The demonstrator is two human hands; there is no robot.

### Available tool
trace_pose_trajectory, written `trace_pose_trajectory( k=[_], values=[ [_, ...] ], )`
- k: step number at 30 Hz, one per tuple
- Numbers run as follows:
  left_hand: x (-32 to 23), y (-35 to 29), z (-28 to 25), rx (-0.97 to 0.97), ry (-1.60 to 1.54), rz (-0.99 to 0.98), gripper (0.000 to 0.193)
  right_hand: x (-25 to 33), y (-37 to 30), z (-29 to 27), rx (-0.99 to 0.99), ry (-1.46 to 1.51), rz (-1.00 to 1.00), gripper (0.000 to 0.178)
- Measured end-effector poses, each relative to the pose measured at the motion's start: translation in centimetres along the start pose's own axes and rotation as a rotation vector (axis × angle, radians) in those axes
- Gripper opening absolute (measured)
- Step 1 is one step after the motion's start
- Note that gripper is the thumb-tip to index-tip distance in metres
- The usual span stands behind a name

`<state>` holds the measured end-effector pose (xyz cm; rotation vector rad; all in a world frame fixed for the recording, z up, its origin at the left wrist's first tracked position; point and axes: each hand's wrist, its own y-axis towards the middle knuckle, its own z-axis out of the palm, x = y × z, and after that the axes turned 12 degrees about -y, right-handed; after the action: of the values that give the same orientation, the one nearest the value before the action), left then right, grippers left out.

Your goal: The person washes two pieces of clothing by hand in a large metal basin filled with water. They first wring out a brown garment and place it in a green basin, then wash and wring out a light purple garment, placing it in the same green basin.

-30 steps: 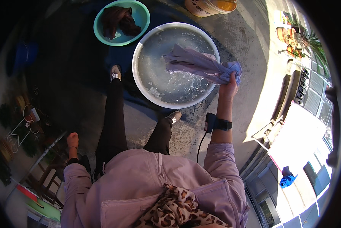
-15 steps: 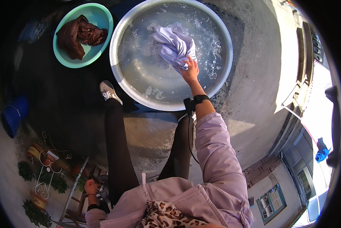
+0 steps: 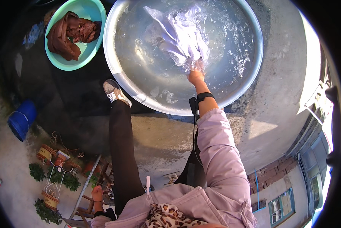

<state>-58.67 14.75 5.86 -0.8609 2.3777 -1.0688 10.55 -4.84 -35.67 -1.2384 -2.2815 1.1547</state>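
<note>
In a wide silver metal basin of water lies a wet, pale lavender cloth, perhaps a garment. Its folds fan out toward the far side. My right hand is closed on the cloth's near end, with the fingers partly under the water surface. Off at the lower left, my left hand hangs beside my left leg, its fingers curled in and nothing visible in them. On my right wrist is a black strap with a small box and a cable.
A mint-green tub holding a bunched brown cloth stands left of the basin. Farther left is a blue bucket. Potted plants on a white metal stand are at the lower left. My left shoe is close to the basin's rim.
My right hand has lowered into the water with the cloth's near end, and the cloth has spread away from it. The whole view has shifted slightly. The left hand still hangs by the leg.
</note>
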Motion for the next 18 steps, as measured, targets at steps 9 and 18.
trace_pose_trajectory(
  k=[9, 18],
  values=[
    [-1.8, 0.1, 0.6, 0.110, -0.045, 0.050, 0.014, -3.3, -3.3, 1.2, 0.125, 0.348, -0.147, 0.051],
    [-8.0, -0.2, 3.1, 0.147, -0.075, 0.207, 0.014, -4.2, -14.1, -11.1, -0.078, 1.476, 0.403, 0.035]
  ],
)
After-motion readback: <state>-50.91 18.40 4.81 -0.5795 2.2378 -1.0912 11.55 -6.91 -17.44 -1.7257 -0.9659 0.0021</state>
